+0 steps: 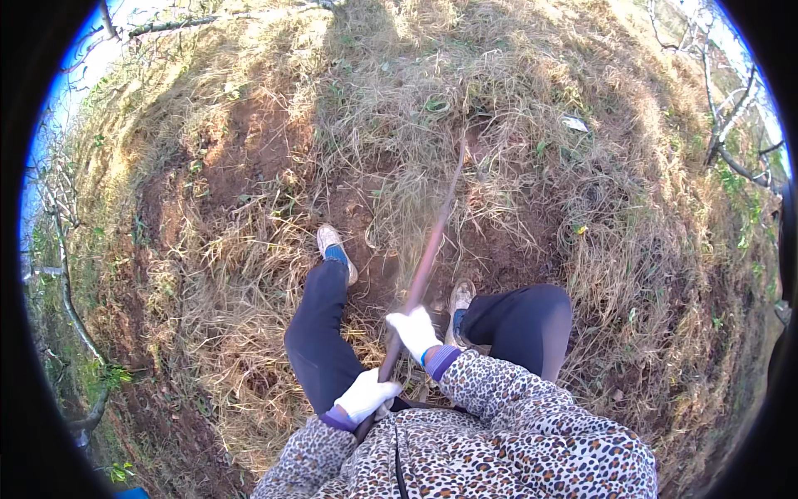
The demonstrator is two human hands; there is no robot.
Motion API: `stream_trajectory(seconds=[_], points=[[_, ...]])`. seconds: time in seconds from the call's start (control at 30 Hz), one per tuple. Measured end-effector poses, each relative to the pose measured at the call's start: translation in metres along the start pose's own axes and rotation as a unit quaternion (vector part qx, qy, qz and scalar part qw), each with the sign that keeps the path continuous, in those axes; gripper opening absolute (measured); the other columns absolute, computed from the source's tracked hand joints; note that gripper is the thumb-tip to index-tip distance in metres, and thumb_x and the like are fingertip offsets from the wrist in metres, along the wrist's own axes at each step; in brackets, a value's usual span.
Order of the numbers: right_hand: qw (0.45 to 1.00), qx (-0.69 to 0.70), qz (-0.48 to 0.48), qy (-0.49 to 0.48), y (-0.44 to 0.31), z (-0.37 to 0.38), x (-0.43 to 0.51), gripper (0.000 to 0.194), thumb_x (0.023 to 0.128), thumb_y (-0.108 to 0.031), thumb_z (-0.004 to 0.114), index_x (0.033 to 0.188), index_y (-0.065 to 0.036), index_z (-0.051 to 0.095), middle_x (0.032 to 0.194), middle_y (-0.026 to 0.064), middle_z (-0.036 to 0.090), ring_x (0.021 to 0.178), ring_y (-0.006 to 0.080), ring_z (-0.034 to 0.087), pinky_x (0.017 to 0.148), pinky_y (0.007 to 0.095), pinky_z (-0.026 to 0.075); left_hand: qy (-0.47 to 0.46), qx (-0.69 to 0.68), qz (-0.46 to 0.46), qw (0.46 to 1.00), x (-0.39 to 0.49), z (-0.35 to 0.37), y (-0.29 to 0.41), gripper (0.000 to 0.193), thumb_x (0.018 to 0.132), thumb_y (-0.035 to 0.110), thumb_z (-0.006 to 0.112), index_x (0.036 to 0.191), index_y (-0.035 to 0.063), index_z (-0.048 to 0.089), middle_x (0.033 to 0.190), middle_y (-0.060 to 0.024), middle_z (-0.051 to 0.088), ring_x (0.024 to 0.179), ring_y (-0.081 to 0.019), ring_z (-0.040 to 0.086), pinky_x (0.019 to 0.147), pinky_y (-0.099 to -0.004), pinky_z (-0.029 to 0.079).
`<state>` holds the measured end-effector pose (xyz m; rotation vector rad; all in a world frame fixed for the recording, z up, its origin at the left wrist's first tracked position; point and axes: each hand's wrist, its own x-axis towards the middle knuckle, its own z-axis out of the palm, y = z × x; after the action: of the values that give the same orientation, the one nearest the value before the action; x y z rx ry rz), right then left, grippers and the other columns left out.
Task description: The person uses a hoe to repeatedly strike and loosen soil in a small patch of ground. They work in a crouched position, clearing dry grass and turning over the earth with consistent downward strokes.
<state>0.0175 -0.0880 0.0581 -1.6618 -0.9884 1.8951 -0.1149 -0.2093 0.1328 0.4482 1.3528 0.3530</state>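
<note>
Both of my hands wear white gloves and grip a long wooden handle that runs forward from my waist. My left hand closes round its lower part, close to my jacket. Farther up the shaft, my right hand is closed round it too, between my knees. The far end of the handle blurs and narrows towards dry grass and reddish soil; what tool head it bears, if any, cannot be made out. My feet in light shoes stand apart on either side of the shaft.
Dry grass and bare reddish soil cover the ground around me. Leafless branches rise at the left and upper right. A small pale scrap lies in the grass ahead to the right. A bit of something blue shows at the lower left.
</note>
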Motion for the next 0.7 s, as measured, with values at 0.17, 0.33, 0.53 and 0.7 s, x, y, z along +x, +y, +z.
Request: stream_trajectory(seconds=[0.17, 0.33, 0.53, 0.7], points=[[0.950, 0.219, 0.120, -0.185, 0.039, 0.021, -0.066, 0.025, 0.091, -0.019, 0.072, 0.100, 0.002, 0.061, 0.087, 0.0156, 0.069, 0.076, 0.0297, 0.071, 0.068, 0.0432, 0.061, 0.079, 0.098, -0.074, 0.989, -0.113, -0.018, -0.069, 0.030, 0.087, 0.026, 0.072, 0.100, -0.0001, 0.066, 0.081, -0.0042, 0.067, 0.076, -0.0134, 0.062, 0.073, -0.0293, 0.050], [0.935, 0.319, 0.124, -0.098, 0.036, 0.012, -0.012, 0.023, 0.094, -0.018, 0.067, 0.101, 0.002, 0.060, 0.083, 0.0165, 0.066, 0.072, 0.0336, 0.068, 0.068, 0.0510, 0.061, 0.118, 0.307, -0.037, 0.944, -0.112, -0.026, -0.075, 0.041, 0.085, 0.035, 0.068, 0.105, -0.0001, 0.062, 0.086, -0.0186, 0.069, 0.083, -0.0331, 0.069, 0.077, -0.0421, 0.054], [0.944, 0.312, 0.099, 0.049, 0.011, -0.007, 0.052, 0.021, 0.091, -0.018, 0.069, 0.100, 0.000, 0.061, 0.079, 0.0136, 0.064, 0.067, 0.0317, 0.066, 0.063, 0.0468, 0.060, 0.165, 0.397, -0.077, 0.900, -0.034, -0.008, -0.027, 0.040, 0.086, 0.036, 0.065, 0.109, 0.0039, 0.060, 0.094, -0.0256, 0.070, 0.095, -0.0438, 0.069, 0.083, -0.0483, 0.055], [0.926, 0.372, 0.037, 0.046, -0.060, -0.063, 0.137, 0.025, 0.089, -0.027, 0.071, 0.097, -0.005, 0.062, 0.072, 0.0056, 0.061, 0.061, 0.0241, 0.061, 0.059, 0.0413, 0.057, 0.226, 0.389, 0.010, 0.893, 0.044, 0.009, 0.049, 0.040, 0.086, 0.039, 0.068, 0.107, 0.0056, 0.061, 0.082, -0.0217, 0.071, 0.079, -0.0395, 0.072, 0.073, -0.0486, 0.057]])
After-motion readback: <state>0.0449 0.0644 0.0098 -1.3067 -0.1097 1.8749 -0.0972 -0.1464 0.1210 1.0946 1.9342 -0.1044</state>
